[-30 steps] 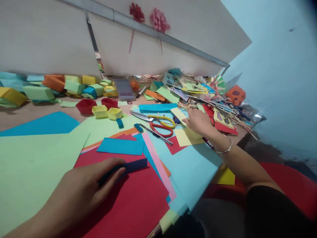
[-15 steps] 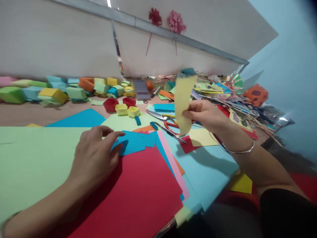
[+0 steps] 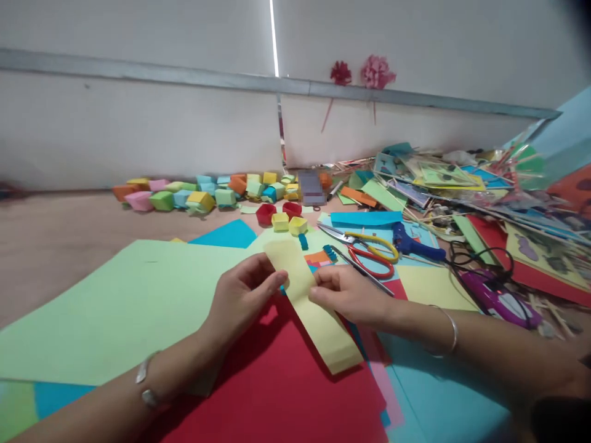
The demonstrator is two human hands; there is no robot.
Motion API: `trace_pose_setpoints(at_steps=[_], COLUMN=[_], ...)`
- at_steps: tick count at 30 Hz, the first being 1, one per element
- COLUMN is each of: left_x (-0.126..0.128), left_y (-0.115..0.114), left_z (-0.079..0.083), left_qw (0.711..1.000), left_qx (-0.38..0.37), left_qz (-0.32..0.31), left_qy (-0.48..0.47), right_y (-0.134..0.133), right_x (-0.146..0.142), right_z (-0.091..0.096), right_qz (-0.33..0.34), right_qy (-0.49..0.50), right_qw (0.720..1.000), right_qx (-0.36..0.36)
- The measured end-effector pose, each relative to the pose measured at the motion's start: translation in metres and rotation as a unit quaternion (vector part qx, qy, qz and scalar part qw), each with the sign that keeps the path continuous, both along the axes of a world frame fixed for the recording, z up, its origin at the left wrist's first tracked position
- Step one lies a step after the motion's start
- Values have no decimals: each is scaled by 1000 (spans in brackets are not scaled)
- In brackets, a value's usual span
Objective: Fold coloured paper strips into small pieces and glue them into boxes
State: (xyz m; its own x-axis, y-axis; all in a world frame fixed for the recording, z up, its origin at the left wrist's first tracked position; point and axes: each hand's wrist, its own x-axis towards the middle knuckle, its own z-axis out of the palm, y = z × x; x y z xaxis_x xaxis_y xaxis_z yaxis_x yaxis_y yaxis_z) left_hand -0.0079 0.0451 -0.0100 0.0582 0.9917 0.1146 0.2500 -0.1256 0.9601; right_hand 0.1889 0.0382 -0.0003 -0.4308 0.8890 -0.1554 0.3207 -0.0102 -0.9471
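A pale yellow paper strip (image 3: pixel 314 307) lies slanted over a red sheet (image 3: pixel 281 381) in the middle of the view. My left hand (image 3: pixel 242 298) pinches its left edge near the top. My right hand (image 3: pixel 351 295) grips its right edge, fingers closed on the paper. Both wrists wear a thin metal bangle. A large light green sheet (image 3: pixel 120 301) lies under my left forearm, and light blue paper (image 3: pixel 438 394) lies under my right one.
Scissors with red and yellow handles (image 3: pixel 369 249) and a blue glue gun (image 3: pixel 413 246) lie just beyond my right hand. Small folded paper boxes (image 3: pixel 203 194) line the back wall. A heap of cards, sticks and paper (image 3: pixel 484 191) fills the right side.
My right hand picked the yellow strip off the desk, raised it, then brought it down to the centre. My left hand let go of the blue paper and took hold of the strip.
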Motion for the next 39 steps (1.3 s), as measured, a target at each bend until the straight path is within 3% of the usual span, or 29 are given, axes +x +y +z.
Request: trace_pose_setpoints(at_steps=[4,8,12,18,24,31,36,39], left_x=[1,-3,-4,-3,-2,0,1,1], left_y=[1,3,4,1,-6,-6,-5,-4], left_z=[0,-5,-10,-9,-7,-4,-4,-4], left_qw=[994,985,984,983,986,995,999,1000], left_qx=[-60,-89,-81,-68,-67,-30,-35,-8], left_qz=[44,39,27,2,-88,-55,-5,16], left_qy=[-76,-143,-157,-171,-129,-75,-9,-22], right_y=[1,13,24,22,22,29,27,25], right_x=[10,19,23,18,17,19,20,20], right_z=[2,-4,-11,-9,-9,-20,-23,-18], right_qz=[33,170,212,137,28,20,61,26], right_qy=[8,40,42,54,-29,-95,-144,-120], right_qw=[991,943,941,959,974,940,883,887], right_qx=[126,284,259,244,223,326,443,446])
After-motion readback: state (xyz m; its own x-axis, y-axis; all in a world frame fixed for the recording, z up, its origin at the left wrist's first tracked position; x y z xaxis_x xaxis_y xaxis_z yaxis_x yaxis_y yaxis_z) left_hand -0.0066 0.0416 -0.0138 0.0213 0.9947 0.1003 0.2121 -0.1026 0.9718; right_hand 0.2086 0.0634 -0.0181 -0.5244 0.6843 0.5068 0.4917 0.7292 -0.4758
